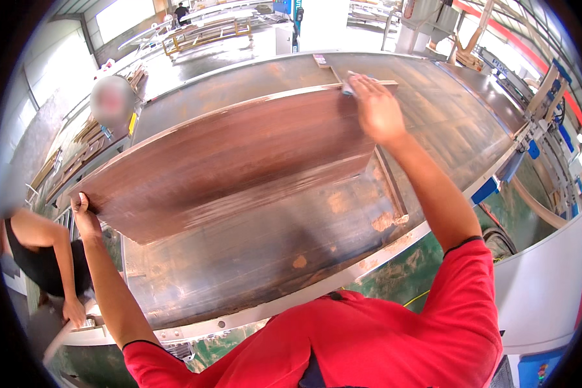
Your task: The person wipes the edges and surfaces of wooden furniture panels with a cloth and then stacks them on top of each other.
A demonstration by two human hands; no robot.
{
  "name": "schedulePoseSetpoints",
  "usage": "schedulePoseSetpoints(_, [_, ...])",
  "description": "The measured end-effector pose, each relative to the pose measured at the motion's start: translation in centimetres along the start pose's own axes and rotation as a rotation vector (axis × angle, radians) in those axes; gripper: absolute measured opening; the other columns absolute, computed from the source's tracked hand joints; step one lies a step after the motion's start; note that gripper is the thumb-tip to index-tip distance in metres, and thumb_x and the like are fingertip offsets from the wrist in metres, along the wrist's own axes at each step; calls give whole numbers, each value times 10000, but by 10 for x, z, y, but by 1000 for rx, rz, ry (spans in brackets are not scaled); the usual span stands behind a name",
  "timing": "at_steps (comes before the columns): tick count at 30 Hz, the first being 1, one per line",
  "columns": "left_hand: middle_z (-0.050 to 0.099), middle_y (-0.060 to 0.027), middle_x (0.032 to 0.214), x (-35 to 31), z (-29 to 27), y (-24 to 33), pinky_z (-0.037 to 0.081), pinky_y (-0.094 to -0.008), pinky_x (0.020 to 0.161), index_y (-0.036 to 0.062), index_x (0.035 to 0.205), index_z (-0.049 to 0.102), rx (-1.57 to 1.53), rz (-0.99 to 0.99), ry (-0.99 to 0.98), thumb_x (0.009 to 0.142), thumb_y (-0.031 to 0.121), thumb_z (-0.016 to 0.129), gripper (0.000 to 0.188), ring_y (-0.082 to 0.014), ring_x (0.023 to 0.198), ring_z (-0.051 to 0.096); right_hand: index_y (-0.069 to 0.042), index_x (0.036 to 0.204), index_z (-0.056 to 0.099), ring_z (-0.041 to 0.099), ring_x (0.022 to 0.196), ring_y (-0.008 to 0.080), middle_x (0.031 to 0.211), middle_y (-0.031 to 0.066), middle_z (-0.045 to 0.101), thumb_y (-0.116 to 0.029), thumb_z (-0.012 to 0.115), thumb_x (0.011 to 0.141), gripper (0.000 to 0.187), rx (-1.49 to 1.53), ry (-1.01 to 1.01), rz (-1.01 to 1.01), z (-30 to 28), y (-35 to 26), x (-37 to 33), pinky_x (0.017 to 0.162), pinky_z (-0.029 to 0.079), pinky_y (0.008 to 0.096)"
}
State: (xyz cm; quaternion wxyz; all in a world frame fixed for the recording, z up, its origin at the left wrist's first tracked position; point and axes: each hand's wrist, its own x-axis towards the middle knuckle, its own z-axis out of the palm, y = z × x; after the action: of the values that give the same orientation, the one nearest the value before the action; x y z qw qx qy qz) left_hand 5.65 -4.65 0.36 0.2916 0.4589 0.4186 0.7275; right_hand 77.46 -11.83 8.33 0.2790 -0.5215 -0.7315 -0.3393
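Note:
A long reddish-brown wooden panel (239,155) stands tilted on its long edge on the worktable, its narrow pale edge facing up. My left hand (85,216) grips its left end, thumb on top. Near the far right end, my right hand (378,110) presses down on the upper edge. Under its fingers a small pale blue-white pad or folded sheet (347,87) pokes out; its kind is too small to tell. Beside the panel's right end a narrow wooden strip (391,187) lies on the table.
The brown-stained metal worktable (252,271) carries patches of sawdust (383,222). A small block (320,59) lies at its far edge. At the left a co-worker in a dark top (48,265) reaches to the table corner. Blue-and-grey machinery (549,123) borders the right side.

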Motion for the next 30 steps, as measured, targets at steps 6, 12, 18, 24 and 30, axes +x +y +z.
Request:
schedulePoseSetpoints(6, [566, -40, 1106, 10, -5, -8, 325, -300, 953, 43, 1144, 517, -45, -17, -29, 928, 202, 550, 270, -152, 1038, 489, 87, 1081, 575, 550, 1115, 319, 1149, 253, 577, -109, 452, 803, 362, 124, 158, -16, 25, -147, 47, 1023, 368, 409])
schedulePoseSetpoints(12, [498, -47, 1275, 7, -20, 3, 278, -349, 1033, 42, 1304, 430, -73, -40, -32, 910, 243, 581, 468, -199, 1194, 436, 133, 1136, 530, 523, 1141, 371, 1189, 304, 536, -138, 457, 825, 419, 162, 93, -60, 39, -272, 90, 1020, 361, 425])
schedulePoseSetpoints(18, [496, -50, 1297, 4, -16, 14, 273, -347, 1042, 51, 1309, 436, -71, -27, -35, 901, 252, 591, 480, -199, 1211, 424, 128, 1158, 514, 515, 1162, 349, 1212, 293, 526, -129, 472, 838, 413, 148, 49, -85, 40, -297, 104, 1026, 362, 412])
schedulePoseSetpoints(24, [589, -11, 1053, 2, -5, 16, 350, -284, 897, 74, 1090, 549, -87, -23, 27, 906, 172, 580, 211, -137, 989, 509, 113, 1192, 504, 511, 1169, 346, 1229, 273, 525, -148, 451, 857, 428, 134, -29, -85, 41, -297, 105, 1020, 362, 413])
schedulePoseSetpoints(30, [555, 6, 907, 7, -43, 14, 379, -305, 837, 88, 1026, 539, -31, -28, -31, 864, 216, 638, 229, -140, 875, 500, 95, 1212, 495, 484, 1198, 347, 1263, 255, 508, -150, 426, 871, 426, 195, -83, -93, 33, -309, 111, 1031, 346, 424])
